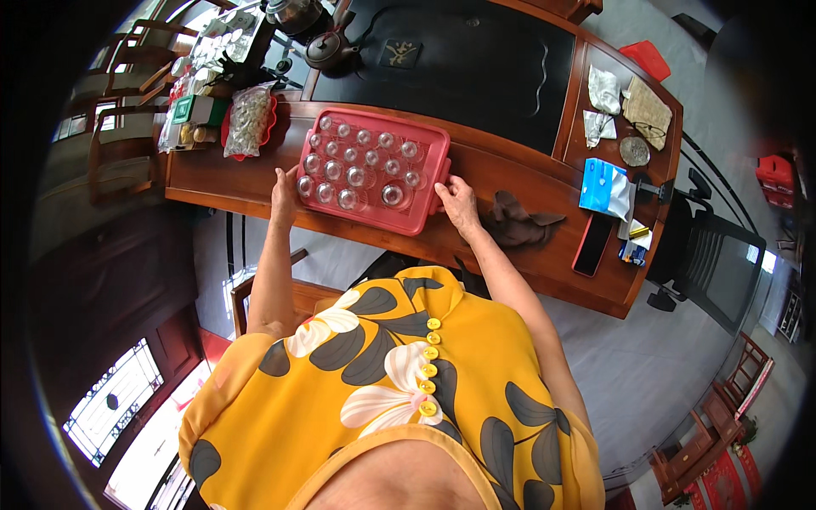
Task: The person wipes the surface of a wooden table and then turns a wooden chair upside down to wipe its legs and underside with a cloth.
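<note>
A pink-red plastic tray (413,207) is held between my two hands at the near edge of the wooden table. In it stand rows of clear rounded glass cups (355,175), with one bare gap in the front row. My left hand (286,194) grips the tray's left end, its thumb pointing up along the side. At the right end, my right hand (456,203) has its fingers curled on the handle. Whether the tray's underside rests on the wood or is slightly raised, I cannot tell.
A crumpled dark brown cloth (519,220) lies right of my right hand. Farther right are a phone (592,243) and a blue tissue pack (602,186). A teapot (328,50) stands on the black tabletop panel (459,57). Left is a bagged food item (247,121) on a red plate.
</note>
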Motion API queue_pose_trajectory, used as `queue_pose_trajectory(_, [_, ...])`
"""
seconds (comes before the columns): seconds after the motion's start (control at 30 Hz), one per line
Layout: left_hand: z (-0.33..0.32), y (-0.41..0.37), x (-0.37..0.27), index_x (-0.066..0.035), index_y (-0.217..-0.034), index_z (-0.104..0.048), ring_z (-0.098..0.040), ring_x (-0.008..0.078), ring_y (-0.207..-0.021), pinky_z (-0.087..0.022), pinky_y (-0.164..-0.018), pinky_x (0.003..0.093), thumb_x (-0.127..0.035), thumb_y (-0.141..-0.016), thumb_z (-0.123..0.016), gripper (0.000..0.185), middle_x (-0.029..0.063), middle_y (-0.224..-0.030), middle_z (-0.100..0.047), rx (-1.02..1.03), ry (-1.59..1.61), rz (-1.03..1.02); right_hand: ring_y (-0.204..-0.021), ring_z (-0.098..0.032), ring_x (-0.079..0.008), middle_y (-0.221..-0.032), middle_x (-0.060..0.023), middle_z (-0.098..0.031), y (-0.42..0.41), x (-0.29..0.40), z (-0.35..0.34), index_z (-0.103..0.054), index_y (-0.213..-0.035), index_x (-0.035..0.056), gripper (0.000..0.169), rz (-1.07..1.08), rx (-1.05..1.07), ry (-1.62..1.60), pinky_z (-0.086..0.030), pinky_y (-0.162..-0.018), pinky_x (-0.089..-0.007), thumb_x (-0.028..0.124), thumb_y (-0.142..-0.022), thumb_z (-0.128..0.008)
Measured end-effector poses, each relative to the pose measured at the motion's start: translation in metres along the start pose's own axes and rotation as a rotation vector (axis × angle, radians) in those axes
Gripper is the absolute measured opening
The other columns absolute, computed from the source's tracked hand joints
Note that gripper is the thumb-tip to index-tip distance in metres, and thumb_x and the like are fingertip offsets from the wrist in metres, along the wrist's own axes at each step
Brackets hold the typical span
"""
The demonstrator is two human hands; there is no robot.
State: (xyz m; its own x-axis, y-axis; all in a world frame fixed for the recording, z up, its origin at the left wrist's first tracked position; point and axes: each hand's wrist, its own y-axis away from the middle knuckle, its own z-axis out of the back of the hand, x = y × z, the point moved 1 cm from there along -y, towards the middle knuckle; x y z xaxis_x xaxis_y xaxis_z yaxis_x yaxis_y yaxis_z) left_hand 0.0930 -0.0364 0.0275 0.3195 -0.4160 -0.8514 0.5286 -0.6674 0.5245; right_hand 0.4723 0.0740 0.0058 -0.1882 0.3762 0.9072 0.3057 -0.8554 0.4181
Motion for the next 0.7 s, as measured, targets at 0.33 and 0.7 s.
queue_pose_trajectory(0.33, [-0.031, -0.004, -0.020, 0.007, -0.131, -0.043, -0.050, 0.0216, -0.118, -0.035, -0.103, 0.0336, -0.055, -0.097, -0.025, 0.073, 0.0132, -0.130, -0.053, 0.136, 0.148, 0.047, -0.057, -0.055, -0.0097, -0.062, -0.0038, -0.060, -0.025, 0.003, -0.004, -0.063, -0.082, 0.0010, 0.016, -0.018, -0.067, 0.034, -0.046, -0.054, -0.0296, 0.014, -0.076, -0.070])
queue_pose_trajectory(0.7, [-0.082, -0.063, -0.050, 0.008, -0.129, -0.046, -0.050, 0.0203, -0.117, -0.035, -0.102, 0.0321, -0.051, -0.098, -0.027, 0.069, 0.0130, -0.128, -0.054, 0.226, 0.158, -0.028, -0.049, -0.056, -0.0097, -0.062, -0.0042, -0.062, -0.083, 0.046, 0.027, -0.063, -0.086, -0.0008, 0.010, 0.042, -0.092, 0.040, -0.043, -0.041, -0.0257, 0.008, -0.081, -0.065])
